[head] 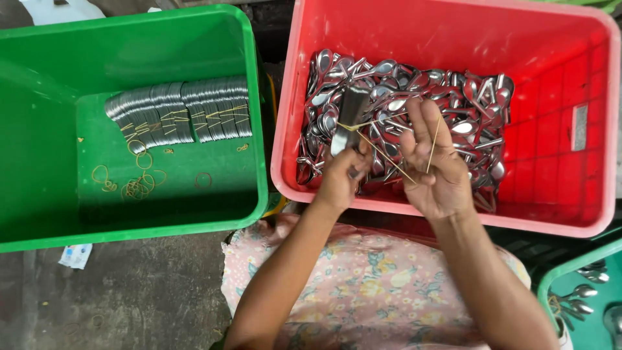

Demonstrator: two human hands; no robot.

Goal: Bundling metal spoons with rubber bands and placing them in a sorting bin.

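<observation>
My left hand (341, 176) grips a stacked bundle of metal spoons (350, 116) by its lower end, upright over the red crate (583, 194). A yellow rubber band (389, 155) is stretched from the bundle across to the fingers of my right hand (433, 162), which is spread with the band looped around them. Below both hands lies a heap of loose shiny spoons (466, 104) inside the red crate.
A green crate (39, 194) at left holds banded rows of stacked spoons (181, 113) and loose rubber bands (136, 185). Another green crate (551, 279) with a few spoons sits at bottom right. A floral cloth (376, 279) covers my lap; the floor is grey concrete.
</observation>
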